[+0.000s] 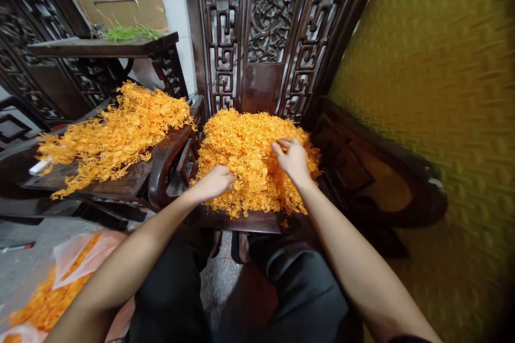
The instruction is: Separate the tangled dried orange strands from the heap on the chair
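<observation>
A large heap of small orange plastic pieces, thin and many-legged, covers the seat of a dark carved wooden chair in front of me. At the heap's left front side is my left hand, its fingers curled and pinched on an orange plastic piece, which the fingers partly hide. My right hand hovers over the heap's right side, thumb and fingers slightly apart, with nothing visible between them.
More orange pieces lie spread on a dark wooden seat at left. A plastic bag with orange pieces sits on the floor. Green strands rest on a small wooden table. A yellow textured surface rises at right.
</observation>
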A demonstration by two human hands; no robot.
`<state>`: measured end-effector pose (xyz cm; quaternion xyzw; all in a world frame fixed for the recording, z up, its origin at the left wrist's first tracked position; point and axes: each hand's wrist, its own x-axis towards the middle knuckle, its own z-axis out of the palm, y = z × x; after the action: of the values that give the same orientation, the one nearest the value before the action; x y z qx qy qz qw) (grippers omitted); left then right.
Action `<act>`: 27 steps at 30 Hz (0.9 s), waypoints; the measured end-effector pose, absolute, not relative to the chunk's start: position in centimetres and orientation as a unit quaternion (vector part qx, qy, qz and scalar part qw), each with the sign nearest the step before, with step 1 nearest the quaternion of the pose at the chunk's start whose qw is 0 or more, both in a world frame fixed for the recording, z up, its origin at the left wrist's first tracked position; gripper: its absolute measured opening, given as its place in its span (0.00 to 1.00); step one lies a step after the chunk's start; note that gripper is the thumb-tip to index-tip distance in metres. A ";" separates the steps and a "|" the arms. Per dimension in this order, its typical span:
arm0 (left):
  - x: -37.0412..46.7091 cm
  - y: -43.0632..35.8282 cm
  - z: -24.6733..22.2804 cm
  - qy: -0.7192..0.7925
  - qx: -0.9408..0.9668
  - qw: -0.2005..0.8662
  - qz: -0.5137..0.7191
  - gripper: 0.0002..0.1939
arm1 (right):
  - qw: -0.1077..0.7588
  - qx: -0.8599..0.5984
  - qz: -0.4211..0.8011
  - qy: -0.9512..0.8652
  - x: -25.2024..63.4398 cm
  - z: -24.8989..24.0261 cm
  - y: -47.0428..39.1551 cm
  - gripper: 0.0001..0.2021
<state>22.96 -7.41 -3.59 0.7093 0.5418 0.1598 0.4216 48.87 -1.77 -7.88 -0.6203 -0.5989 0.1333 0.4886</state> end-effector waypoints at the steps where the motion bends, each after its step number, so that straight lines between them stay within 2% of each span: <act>1: 23.4 -7.3 -3.6 0.549 0.711 0.408 0.162 0.17 | 0.497 -0.610 0.112 -0.607 48.3 -7.2 -2.1 0.28; 4: 24.8 -7.2 -3.6 0.569 0.712 0.369 0.182 0.17 | 0.513 -0.574 0.112 -0.628 46.7 -5.3 -4.0 0.34; 7: 25.9 -7.3 -3.3 0.575 0.707 0.356 0.206 0.16 | 0.475 -0.571 0.153 -0.652 45.2 -4.2 -5.8 0.34; 10: 26.4 -7.9 -2.7 0.565 0.713 0.358 0.211 0.16 | 0.459 -0.562 0.137 -0.674 44.8 -4.1 -6.1 0.26; 12: 26.4 -8.5 -2.3 0.547 0.710 0.393 0.207 0.17 | 0.470 -0.555 0.152 -0.669 45.1 -4.3 -5.8 0.22; 15: 26.5 -9.4 -1.7 0.517 0.664 0.500 0.206 0.17 | 0.460 -0.564 0.161 -0.666 45.6 -4.1 -5.2 0.24; 20: 27.0 -10.1 -0.8 0.452 0.530 0.679 0.234 0.15 | 0.441 -0.589 0.081 -0.672 46.6 -2.4 -4.0 0.20; 24: 25.9 -10.9 -0.8 0.453 0.475 0.730 0.192 0.17 | 0.511 -0.647 0.011 -0.566 50.8 -2.6 -2.1 0.18; 27: 24.5 -10.8 -1.4 0.469 0.459 0.727 0.204 0.18 | 0.539 -0.684 0.066 -0.487 53.4 -5.0 -1.0 0.25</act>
<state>24.50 -10.78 -1.38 0.4586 0.4689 0.2040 0.7268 53.43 -0.96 -5.01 -0.6837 -0.4874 0.0656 0.5392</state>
